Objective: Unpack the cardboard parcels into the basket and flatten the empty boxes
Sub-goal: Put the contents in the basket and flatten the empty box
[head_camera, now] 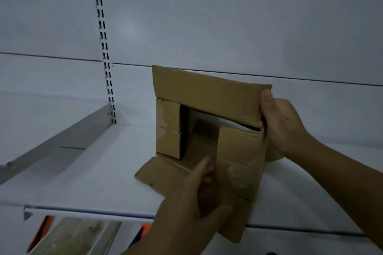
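Note:
A brown cardboard box (pixel 207 97) stands on its side on the white shelf (pixel 103 161), its opening facing me with all flaps spread. The inside looks empty; I see through to the white wall. My right hand (pixel 284 126) grips the box's upper right corner, thumb on the top flap. My left hand (pixel 199 196) holds the lower right flap near the front of the box, fingers curled round its edge. No basket is in view.
A slotted metal upright (pixel 103 47) runs up the white back wall. A grey shelf bracket (pixel 56 147) slants at the left. Below the shelf's front edge (pixel 103 213) lie a wooden board (pixel 68 236) and something orange.

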The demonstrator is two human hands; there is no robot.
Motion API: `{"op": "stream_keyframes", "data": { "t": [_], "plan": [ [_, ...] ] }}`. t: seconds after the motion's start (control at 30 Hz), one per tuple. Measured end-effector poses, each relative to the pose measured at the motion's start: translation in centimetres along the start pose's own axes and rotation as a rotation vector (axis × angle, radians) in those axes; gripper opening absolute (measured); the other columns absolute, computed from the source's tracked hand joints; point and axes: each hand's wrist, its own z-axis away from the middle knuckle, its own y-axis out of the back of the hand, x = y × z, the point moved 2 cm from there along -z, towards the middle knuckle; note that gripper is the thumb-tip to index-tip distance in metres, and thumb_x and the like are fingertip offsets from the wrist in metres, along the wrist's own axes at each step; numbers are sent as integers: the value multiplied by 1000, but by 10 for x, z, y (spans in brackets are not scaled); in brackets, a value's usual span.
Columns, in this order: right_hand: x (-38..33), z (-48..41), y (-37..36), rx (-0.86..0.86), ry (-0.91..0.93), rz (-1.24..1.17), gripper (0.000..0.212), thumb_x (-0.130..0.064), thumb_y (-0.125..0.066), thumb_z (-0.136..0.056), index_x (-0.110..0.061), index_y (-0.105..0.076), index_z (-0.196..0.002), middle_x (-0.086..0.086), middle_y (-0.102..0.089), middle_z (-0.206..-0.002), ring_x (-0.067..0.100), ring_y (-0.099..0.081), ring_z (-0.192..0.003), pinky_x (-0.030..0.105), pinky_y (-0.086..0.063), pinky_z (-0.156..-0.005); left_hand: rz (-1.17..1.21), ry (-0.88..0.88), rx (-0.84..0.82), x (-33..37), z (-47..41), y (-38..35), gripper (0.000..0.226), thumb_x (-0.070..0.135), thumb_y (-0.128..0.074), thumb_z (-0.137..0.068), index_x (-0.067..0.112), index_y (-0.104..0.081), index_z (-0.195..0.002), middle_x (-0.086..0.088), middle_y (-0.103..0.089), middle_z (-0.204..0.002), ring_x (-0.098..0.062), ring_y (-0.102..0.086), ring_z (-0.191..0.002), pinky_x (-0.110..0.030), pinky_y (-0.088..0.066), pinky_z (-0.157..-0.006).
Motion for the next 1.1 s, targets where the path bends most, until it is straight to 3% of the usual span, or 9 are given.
{"op": "stream_keyframes", "data": {
  "t": [0.1, 0.2, 0.3, 0.4, 0.47, 0.57, 0.67, 0.9, 1.1],
  "plan": [
    [0, 7, -6, 15, -28, -9, 54, -47, -25, -94, -23, -34, -46, -14, -45, -36, -3, -43, -38, 7, -30, -42, 153, 140, -5, 12, -10, -40, 73, 17, -67, -83, 38, -26, -140, 24, -44, -131, 1, -44, -122, -28, -39, -106],
    [0, 10, -12, 3, -50, -19, 53, -51, -25, -90, -25, -37, -45, -12, -45, -37, 0, -43, -39, 9, -31, -43, 340, 127, 56, 11, -8, -32, 47, -5, -62, -82, 27, -53, -116, 19, -68, -100, 3, -63, -96, -15, -50, -84],
    [2, 9, -21, -26, -95, 48, 71, -88, -20, -68, -25, -45, -47, -9, -45, -42, 3, -44, -43, 16, -33, -47, 192, 120, -73, 15, 2, -45, 34, -12, -56, -83, 22, -62, -88, 15, -68, -68, 8, -62, -63, -10, -50, -68],
    [6, 10, -40, -68, -43, 108, 76, -90, -18, -68, -24, -53, -51, -4, -52, -47, 9, -48, -46, 33, -39, -52, 42, -105, -228, 22, 7, -29, 15, -3, -59, -80, -3, -71, -90, -9, -68, -71, 8, -62, -63, -15, -50, -76],
    [9, 18, -59, -115, 7, 111, 77, -85, -17, -74, -20, -55, -56, 3, -55, -54, 18, -53, -52, 37, -44, -56, 117, -267, -93, 31, 12, 4, 16, -1, -61, -76, 5, -76, -80, -9, -72, -77, 2, -66, -72, -10, -48, -69],
    [13, 41, -92, -497, -35, 146, 60, -79, -15, -78, -41, -61, -71, -18, -62, -67, -10, -55, -67, 12, -40, -63, 257, -273, 404, 22, 12, 57, 31, -6, -61, -78, 21, -73, -70, -3, -69, -63, -9, -65, -59, -16, -51, -57],
    [21, 50, -103, -789, 88, 278, 51, -68, -25, -86, -39, -60, -111, -28, -57, -121, -16, -45, -109, 15, -37, -93, 155, -288, 683, 18, 6, 104, 31, 3, -52, -78, 27, -70, -67, 4, -63, -58, -9, -58, -56, -15, -48, -53],
    [16, 54, -91, -927, 312, 287, 85, -85, -17, -72, -27, -53, -123, -14, -41, -143, -1, -38, -127, 21, -31, -103, -326, 5, 94, 16, -32, 119, 14, 20, -61, -88, 30, -70, -87, 14, -72, -83, 9, -62, -78, -2, -43, -67],
    [39, 65, -42, -737, 303, 544, 48, -72, -28, -86, -42, -55, -112, -29, -44, -133, -11, -41, -117, 25, -41, -95, -497, 98, -440, -15, -37, 93, 51, 68, -45, -75, 63, -36, -125, 38, -25, -140, 9, -19, -136, -25, -15, -114]
  ]
}}
